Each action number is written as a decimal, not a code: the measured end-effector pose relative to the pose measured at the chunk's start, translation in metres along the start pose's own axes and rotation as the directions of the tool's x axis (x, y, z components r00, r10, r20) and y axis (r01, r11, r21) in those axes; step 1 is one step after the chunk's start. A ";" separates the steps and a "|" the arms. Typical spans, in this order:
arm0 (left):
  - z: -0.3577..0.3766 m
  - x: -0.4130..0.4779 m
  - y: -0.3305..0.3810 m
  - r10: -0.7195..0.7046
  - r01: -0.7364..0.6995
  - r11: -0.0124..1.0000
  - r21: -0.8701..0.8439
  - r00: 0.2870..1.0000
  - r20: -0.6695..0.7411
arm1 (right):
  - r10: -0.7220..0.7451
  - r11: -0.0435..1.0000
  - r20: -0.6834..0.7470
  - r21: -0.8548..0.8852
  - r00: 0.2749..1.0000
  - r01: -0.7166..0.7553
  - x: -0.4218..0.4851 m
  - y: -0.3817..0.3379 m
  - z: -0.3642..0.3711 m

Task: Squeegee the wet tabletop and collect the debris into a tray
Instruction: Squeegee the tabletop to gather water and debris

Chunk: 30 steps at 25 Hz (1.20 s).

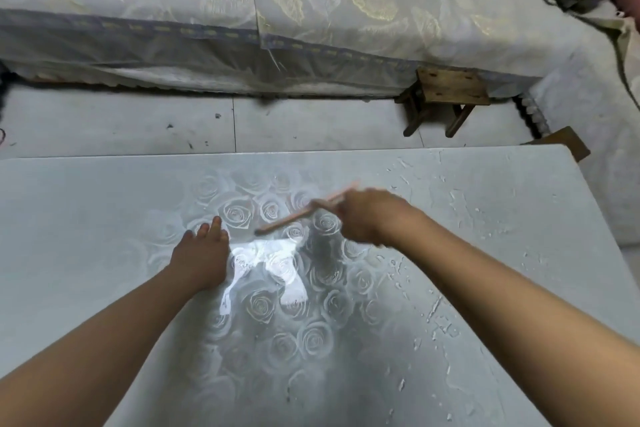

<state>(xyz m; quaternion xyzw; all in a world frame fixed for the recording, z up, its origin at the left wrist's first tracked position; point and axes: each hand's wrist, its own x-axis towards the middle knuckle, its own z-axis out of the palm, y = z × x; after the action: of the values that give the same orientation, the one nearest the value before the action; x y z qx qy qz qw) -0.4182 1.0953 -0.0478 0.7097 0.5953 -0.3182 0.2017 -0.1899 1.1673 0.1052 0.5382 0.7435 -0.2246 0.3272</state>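
A pale grey tabletop [86, 204] with a rose pattern in its middle fills the lower view. Water streaks and droplets [446, 319] lie over its right half. My right hand [363, 215] grips a pinkish squeegee [294, 215], blurred by motion, whose long edge slants from upper right down to lower left just above the rose pattern. My left hand [204, 253] rests flat on the table to the left of the squeegee, fingers straight. No tray is in view.
Beyond the table's far edge is a grey tiled floor [138, 121], then a bed with a leaf-patterned cover [311, 10]. A small wooden stool [446, 97] stands at the bed's foot. A brown corner [568, 142] shows by the table's right rear.
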 end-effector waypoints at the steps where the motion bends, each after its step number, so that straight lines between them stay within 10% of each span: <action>1: 0.000 -0.001 0.001 0.001 -0.001 1.000 0.014 1.000 -0.009 | -0.011 1.000 0.031 0.014 0.999 0.011 -0.022 0.008 0.021; 20: 0.046 -0.087 0.066 -0.015 -0.054 0.966 -0.251 0.964 -0.265 | 0.058 0.995 0.089 0.079 0.994 -0.065 -0.176 0.033 0.146; 30: 0.098 -0.164 0.149 -0.234 0.098 0.887 -0.450 0.938 -0.256 | -0.272 0.961 -0.218 -0.109 0.937 0.254 -0.071 0.043 0.105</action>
<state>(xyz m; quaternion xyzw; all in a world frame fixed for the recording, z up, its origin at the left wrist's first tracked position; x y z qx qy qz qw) -0.3083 0.8814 -0.0189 0.6337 0.7337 -0.0822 0.2312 -0.1086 1.0626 0.0861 0.4431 0.8501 -0.1726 0.2264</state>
